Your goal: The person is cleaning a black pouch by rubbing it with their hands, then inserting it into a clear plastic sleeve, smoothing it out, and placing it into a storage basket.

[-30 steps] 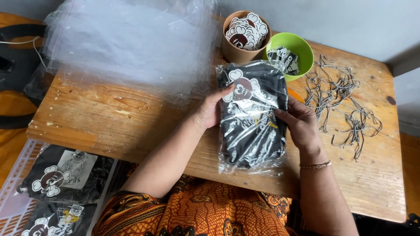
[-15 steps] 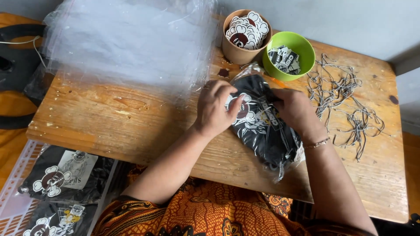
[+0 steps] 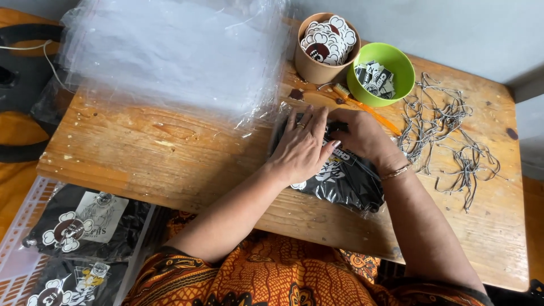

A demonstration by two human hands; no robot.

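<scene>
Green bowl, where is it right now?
Head view: the green bowl sits at the far right part of the wooden table, right beside the brown cup of stickers, left of the tangled cords.

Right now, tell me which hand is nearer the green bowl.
Right. The right hand lies just below the green bowl on the bagged black garment; the left hand presses farther left.

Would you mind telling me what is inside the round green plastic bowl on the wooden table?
The round green plastic bowl holds a small heap of black-and-white printed tags. Whatever lies beneath that heap, and how many tags there are, is covered and cannot be seen.
</scene>
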